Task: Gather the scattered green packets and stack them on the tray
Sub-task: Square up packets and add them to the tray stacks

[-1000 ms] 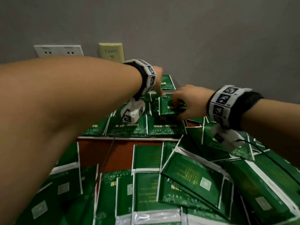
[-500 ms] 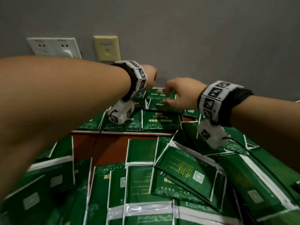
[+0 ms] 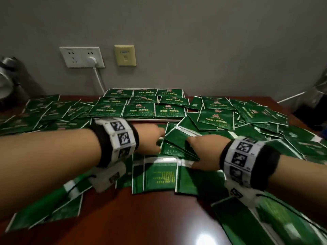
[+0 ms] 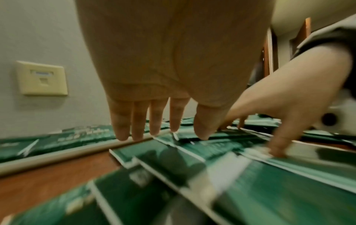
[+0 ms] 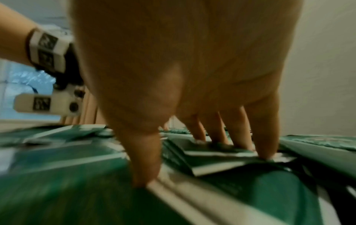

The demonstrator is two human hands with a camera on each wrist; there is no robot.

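Observation:
A white tray [image 3: 155, 119] at the back of the table holds green packets [image 3: 139, 110] stacked in neat rows. Loose green packets [image 3: 178, 144] lie piled in front of it. My left hand [image 3: 154, 140] hovers at the pile's left side, its fingers [image 4: 138, 121] straight and pointing down with nothing in them. My right hand [image 3: 200, 151] arches over the pile from the right. Its fingertips [image 5: 217, 137] touch the top packet [image 5: 221, 153], and its thumb [image 5: 146, 167] presses on a lower packet's white edge. The wrist views are blurred.
More green packets are scattered to the left [image 3: 44, 112] and right [image 3: 247, 117] and along the near edge. Bare brown tabletop [image 3: 141, 218] shows in front. Wall sockets [image 3: 82, 57] with a white plug and cable [image 3: 96, 73] sit behind. A metallic object [image 3: 7, 76] stands far left.
Both hands have drawn back from the packets on the tray to the loose pile nearer me. The right hand has let go of its packet and now touches the pile.

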